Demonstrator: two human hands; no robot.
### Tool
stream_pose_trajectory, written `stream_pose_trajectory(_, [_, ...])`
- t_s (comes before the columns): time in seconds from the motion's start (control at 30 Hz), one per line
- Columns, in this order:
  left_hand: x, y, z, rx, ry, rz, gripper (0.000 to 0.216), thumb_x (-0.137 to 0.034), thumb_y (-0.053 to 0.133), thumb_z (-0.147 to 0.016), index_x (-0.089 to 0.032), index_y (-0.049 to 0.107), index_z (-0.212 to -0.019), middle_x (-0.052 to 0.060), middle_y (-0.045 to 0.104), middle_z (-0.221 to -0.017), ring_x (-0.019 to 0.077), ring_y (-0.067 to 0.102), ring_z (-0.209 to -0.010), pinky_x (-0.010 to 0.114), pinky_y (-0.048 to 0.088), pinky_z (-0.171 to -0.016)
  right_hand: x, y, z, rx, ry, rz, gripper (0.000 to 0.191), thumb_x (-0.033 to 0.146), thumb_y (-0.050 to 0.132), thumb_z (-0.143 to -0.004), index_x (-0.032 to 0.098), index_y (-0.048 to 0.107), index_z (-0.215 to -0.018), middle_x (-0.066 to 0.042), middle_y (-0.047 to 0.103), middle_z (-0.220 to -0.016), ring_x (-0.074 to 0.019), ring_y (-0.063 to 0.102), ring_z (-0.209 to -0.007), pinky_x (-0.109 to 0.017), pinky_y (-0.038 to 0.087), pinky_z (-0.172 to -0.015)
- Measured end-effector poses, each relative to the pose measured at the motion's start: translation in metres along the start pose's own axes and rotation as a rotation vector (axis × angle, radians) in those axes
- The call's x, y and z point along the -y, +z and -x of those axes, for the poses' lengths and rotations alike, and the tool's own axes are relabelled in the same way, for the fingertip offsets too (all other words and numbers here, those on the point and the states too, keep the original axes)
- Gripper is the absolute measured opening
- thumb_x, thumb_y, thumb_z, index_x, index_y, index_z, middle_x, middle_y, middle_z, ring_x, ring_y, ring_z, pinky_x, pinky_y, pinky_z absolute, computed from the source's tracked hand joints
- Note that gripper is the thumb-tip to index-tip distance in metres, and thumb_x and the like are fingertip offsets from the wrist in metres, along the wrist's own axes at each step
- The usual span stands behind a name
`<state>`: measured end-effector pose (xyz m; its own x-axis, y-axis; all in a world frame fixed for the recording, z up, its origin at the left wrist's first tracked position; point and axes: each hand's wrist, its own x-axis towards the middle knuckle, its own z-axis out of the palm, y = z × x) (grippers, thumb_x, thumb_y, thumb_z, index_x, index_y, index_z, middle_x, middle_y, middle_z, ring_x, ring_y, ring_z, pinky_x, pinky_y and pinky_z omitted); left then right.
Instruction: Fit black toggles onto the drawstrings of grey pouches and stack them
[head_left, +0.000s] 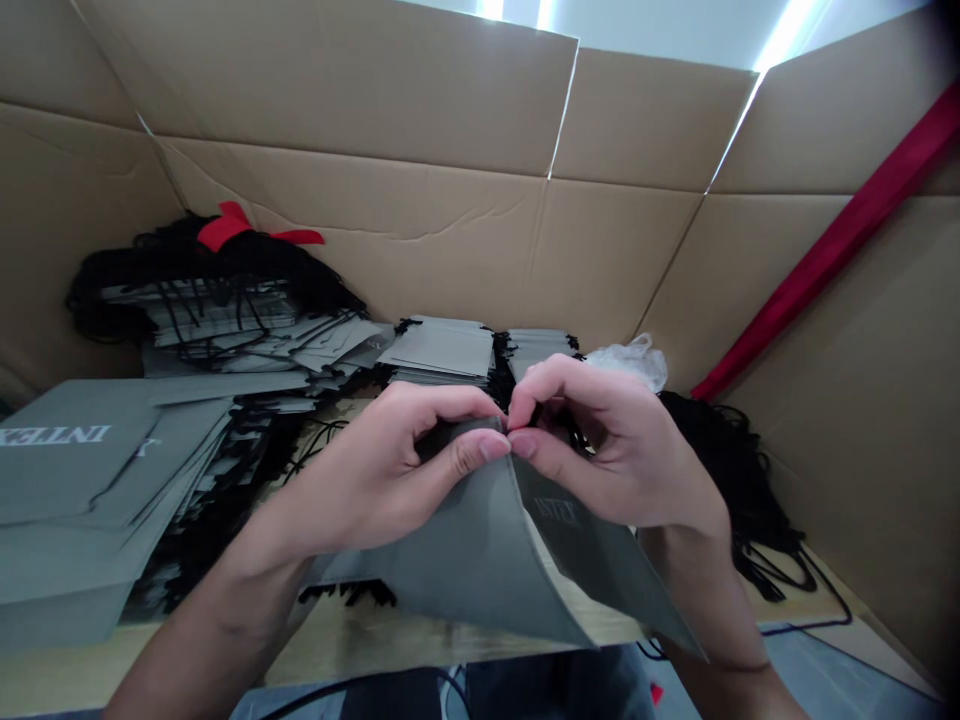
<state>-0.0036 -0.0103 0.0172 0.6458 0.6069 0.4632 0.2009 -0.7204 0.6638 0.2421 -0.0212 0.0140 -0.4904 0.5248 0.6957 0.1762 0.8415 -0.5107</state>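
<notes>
I hold a grey paper bag point(480, 560) in front of me above the table edge, its printed side turned right. My left hand point(390, 470) pinches the bag's top rim with thumb and curled fingers. My right hand point(600, 450) pinches the same rim from the other side, thumb tip touching the left thumb. A bit of black cord shows between the fingers at the rim.
Flat grey bags point(75, 480) are piled at the left. More stacks point(442, 350) with black cord handles lie at the back. Loose black cords point(735, 470) sit at the right, beside crumpled clear plastic point(630, 360). Cardboard walls point(420, 150) surround the wooden table point(375, 640).
</notes>
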Motion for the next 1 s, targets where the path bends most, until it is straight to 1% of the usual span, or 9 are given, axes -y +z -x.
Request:
stream_pose_trajectory(0.1, [0.0,0.0,-0.001,0.007,-0.002,0.017,0.019,-0.03,0.067,-0.111,-0.019,0.08,-0.102,-0.005,0.072,-0.083,0.0085,0.061,-0.073,0.016,0.047,-0.065,0.001,0.001,-0.001,-0.006,-0.02,0.03,0.012,0.01,0.083,-0.098,0.016,0.077,-0.106,0.002,0.076,-0.093,-0.0072,0.065,-0.075,-0.019,0.05,-0.067])
stream_pose_trajectory(0.2, [-0.001,0.001,-0.002,-0.001,0.05,0.048,0.015,-0.023,0.07,-0.109,-0.019,0.077,-0.096,-0.007,0.067,-0.077,0.0062,0.054,-0.069,0.014,0.042,-0.061,-0.001,0.002,-0.002,-0.006,-0.036,-0.048,0.01,0.01,0.085,-0.098,0.016,0.081,-0.104,0.001,0.077,-0.089,-0.0072,0.064,-0.072,-0.019,0.05,-0.065])
stream_pose_trajectory(0.33, [-0.001,0.005,0.001,-0.056,0.122,0.055,0.019,-0.02,0.069,-0.109,-0.018,0.075,-0.092,-0.007,0.061,-0.072,0.0062,0.047,-0.065,0.016,0.039,-0.059,-0.006,0.007,-0.001,-0.022,0.033,-0.283,0.012,0.011,0.091,-0.096,0.017,0.083,-0.102,0.001,0.076,-0.083,-0.0093,0.061,-0.067,-0.022,0.047,-0.059])
stream_pose_trajectory(0.47, [0.003,0.006,0.007,-0.078,0.162,0.137,0.013,-0.022,0.072,-0.108,-0.02,0.077,-0.096,-0.005,0.065,-0.074,0.0091,0.053,-0.066,0.02,0.041,-0.059,-0.003,0.016,-0.001,-0.116,0.036,-0.483,0.017,0.019,0.099,-0.09,0.018,0.083,-0.097,0.0,0.075,-0.081,-0.0121,0.064,-0.07,-0.023,0.05,-0.061])
stream_pose_trajectory(0.53, [0.002,0.004,0.009,-0.081,0.142,0.146,0.012,-0.021,0.072,-0.108,-0.021,0.077,-0.097,-0.004,0.068,-0.076,0.0096,0.057,-0.068,0.021,0.044,-0.06,0.001,0.019,0.0,-0.146,0.067,-0.502,0.027,0.024,0.103,-0.086,0.019,0.085,-0.105,-0.002,0.078,-0.09,-0.0131,0.068,-0.074,-0.024,0.053,-0.064])
stream_pose_trajectory(0.63, [-0.001,0.002,0.008,-0.13,0.14,0.055,0.013,-0.021,0.069,-0.11,-0.021,0.076,-0.099,-0.005,0.07,-0.079,0.0074,0.056,-0.066,0.018,0.043,-0.06,0.004,0.019,-0.001,-0.149,0.135,-0.416,0.036,0.035,0.104,-0.086,0.02,0.084,-0.112,-0.001,0.078,-0.091,-0.013,0.069,-0.074,-0.023,0.053,-0.063])
stream_pose_trajectory(0.77, [-0.003,0.005,0.006,-0.182,0.189,-0.063,0.013,-0.021,0.066,-0.112,-0.021,0.071,-0.1,-0.009,0.053,-0.069,0.0057,0.041,-0.058,0.018,0.035,-0.054,0.001,0.017,-0.003,-0.222,0.021,-0.168,0.03,0.04,0.098,-0.093,0.019,0.077,-0.088,0.005,0.063,-0.071,-0.0092,0.049,-0.062,-0.023,0.04,-0.056])
stream_pose_trajectory(0.9, [-0.003,0.009,0.007,-0.181,0.258,-0.153,0.013,-0.018,0.066,-0.112,-0.02,0.069,-0.099,-0.007,0.06,-0.074,0.0062,0.049,-0.063,0.019,0.04,-0.06,-0.002,0.018,-0.003,-0.164,0.019,-0.079,0.045,0.051,0.093,-0.097,0.018,0.067,-0.079,0.006,0.053,-0.067,-0.0081,0.04,-0.059,-0.024,0.031,-0.052])
stream_pose_trajectory(1.0, [-0.004,0.01,0.006,-0.155,0.25,-0.188,0.024,-0.018,0.062,-0.113,-0.019,0.065,-0.089,-0.006,0.056,-0.071,0.0076,0.047,-0.064,0.022,0.039,-0.061,-0.002,0.018,-0.003,-0.108,0.016,-0.056,0.055,0.047,0.088,-0.102,0.019,0.053,-0.072,0.008,0.039,-0.065,-0.0071,0.031,-0.059,-0.025,0.026,-0.053])
